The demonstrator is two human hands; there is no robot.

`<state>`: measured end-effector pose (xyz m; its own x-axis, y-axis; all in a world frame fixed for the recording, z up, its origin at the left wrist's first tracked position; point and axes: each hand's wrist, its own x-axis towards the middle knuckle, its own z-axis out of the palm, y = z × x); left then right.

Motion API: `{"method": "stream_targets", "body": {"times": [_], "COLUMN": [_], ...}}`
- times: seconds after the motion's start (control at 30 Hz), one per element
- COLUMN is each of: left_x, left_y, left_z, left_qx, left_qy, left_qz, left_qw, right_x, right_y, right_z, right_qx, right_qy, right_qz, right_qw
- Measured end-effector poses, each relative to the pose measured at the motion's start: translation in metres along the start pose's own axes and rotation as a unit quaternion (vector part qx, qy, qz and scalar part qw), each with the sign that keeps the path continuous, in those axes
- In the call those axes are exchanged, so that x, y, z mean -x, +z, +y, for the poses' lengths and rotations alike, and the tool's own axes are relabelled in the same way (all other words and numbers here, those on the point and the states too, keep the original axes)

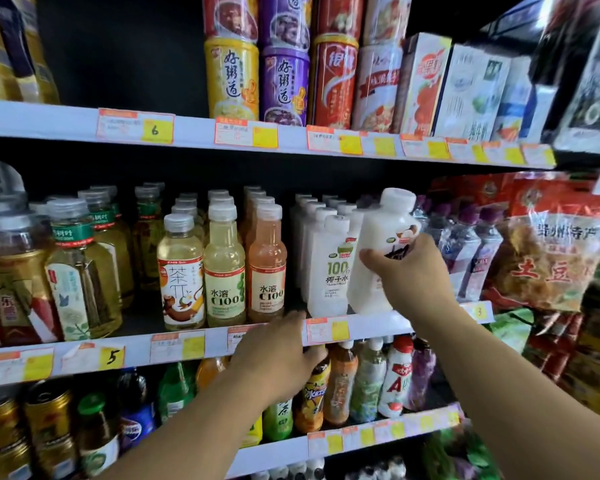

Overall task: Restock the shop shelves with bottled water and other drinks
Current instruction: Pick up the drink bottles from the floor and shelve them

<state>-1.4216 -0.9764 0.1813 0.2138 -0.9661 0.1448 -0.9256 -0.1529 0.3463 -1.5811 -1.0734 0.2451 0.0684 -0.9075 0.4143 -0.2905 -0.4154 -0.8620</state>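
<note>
Coconut water bottle (378, 251), white with a white cap, is tilted at the front edge of the middle shelf (361, 329), just beside a row of matching white bottles (326, 265) that runs back into the shelf. From the head view, the right hand (407, 271) grips it around the middle, thumb across the label and fingers curled behind. The left hand (278, 355) lies with fingers straight against the shelf's price strip, holding nothing. I judge the bottle full and fairly heavy, stiff plastic with flat sides and a smooth label that could slip; the mid-body hold looks sound, and a hand under the base would steady it.

To the left stand pale yellow and pink drink bottles (246, 268) and a tea bottle (181, 271), close enough to be knocked. To the right, purple-capped bottles (465, 244) sit near the holding hand, and hanging red snack bags (551, 244) crowd that side. Porridge cans (257, 77) fill the shelf above, which leaves little headroom for lifting the bottle in upright.
</note>
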Motion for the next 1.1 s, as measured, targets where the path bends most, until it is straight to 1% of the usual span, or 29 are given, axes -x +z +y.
{"method": "stream_targets", "body": {"times": [0.03, 0.1, 0.17, 0.23, 0.3, 0.4, 0.53, 0.6, 0.87, 1.03, 1.1], "left_x": [-0.001, -0.005, -0.010, -0.012, -0.014, -0.019, -0.023, -0.027, -0.032, -0.031, -0.027], "left_y": [0.004, 0.016, 0.024, 0.026, 0.024, 0.019, 0.015, 0.015, 0.020, 0.021, 0.019], "left_z": [-0.003, -0.010, -0.014, -0.013, -0.011, -0.009, -0.011, -0.013, -0.017, -0.016, -0.010], "left_qx": [-0.056, -0.130, -0.176, -0.211, -0.229, -0.246, -0.237, -0.228, -0.218, -0.216, -0.225], "left_qy": [-0.004, -0.004, 0.000, 0.013, 0.021, 0.008, 0.010, 0.011, 0.009, 0.004, 0.000], "left_qz": [-0.005, -0.022, -0.026, -0.014, -0.016, -0.034, -0.018, -0.017, -0.016, -0.019, -0.006], "left_qw": [0.998, 0.991, 0.984, 0.977, 0.973, 0.969, 0.971, 0.973, 0.976, 0.976, 0.974], "right_x": [-0.009, -0.025, -0.034, -0.039, -0.042, -0.046, -0.048, -0.048, -0.049, -0.043, -0.035], "right_y": [-0.002, -0.002, 0.001, 0.006, 0.009, 0.016, 0.026, 0.028, 0.033, 0.029, 0.029], "right_z": [0.006, 0.017, 0.025, 0.033, 0.038, 0.047, 0.056, 0.057, 0.068, 0.071, 0.077], "right_qx": [-0.004, -0.001, 0.010, 0.019, 0.018, 0.015, 0.048, 0.051, -0.046, -0.049, -0.028], "right_qy": [0.014, 0.029, 0.042, 0.037, 0.034, 0.042, 0.070, 0.068, 0.064, 0.078, 0.075], "right_qz": [0.004, -0.005, -0.016, -0.030, -0.041, -0.067, -0.079, -0.081, -0.140, -0.130, -0.098], "right_qw": [1.000, 1.000, 0.999, 0.999, 0.998, 0.997, 0.993, 0.993, 0.987, 0.987, 0.992]}}
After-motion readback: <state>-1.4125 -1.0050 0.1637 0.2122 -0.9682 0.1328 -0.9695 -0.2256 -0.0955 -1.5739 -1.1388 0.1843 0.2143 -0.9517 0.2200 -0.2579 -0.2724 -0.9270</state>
